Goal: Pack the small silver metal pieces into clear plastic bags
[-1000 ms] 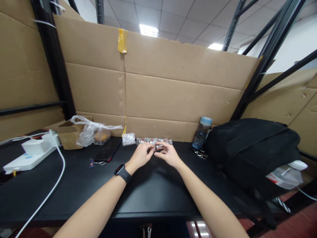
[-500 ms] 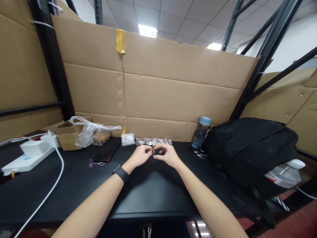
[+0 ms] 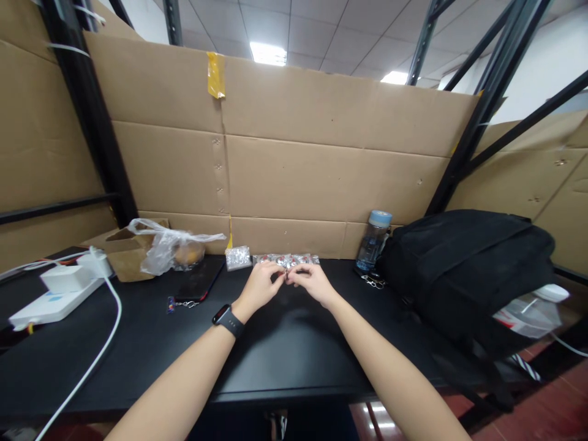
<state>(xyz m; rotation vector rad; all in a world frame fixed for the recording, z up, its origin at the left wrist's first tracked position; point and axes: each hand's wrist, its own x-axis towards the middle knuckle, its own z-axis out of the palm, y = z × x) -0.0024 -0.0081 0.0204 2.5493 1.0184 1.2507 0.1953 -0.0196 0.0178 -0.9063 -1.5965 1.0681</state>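
My left hand (image 3: 263, 285), with a dark watch (image 3: 228, 320) on its wrist, pinches a small dark round piece (image 3: 286, 275) between thumb and fingertips. From the other side, the thumb and fingers of my right hand (image 3: 313, 283) close on the same piece. The fingertips of both hands meet and cover most of it, so its exact kind cannot be made out. Just beyond the hands lies a row of small clear packets (image 3: 303, 259) with red and dark bits inside. Left of that row sits a silvery clear packet (image 3: 237, 258).
A black backpack (image 3: 463, 269) and a water bottle (image 3: 373, 242) stand to the right, with keyrings (image 3: 373, 282) nearby. On the left are a phone (image 3: 201, 280), a knotted plastic bag (image 3: 169, 248), a cardboard box (image 3: 131, 254) and a power strip (image 3: 55, 306). A cardboard wall (image 3: 294, 177) closes the back.
My right thumb and fingers have drawn together from a wider curl into a pinch at the piece. The piece shows less now. The view has shifted slightly.
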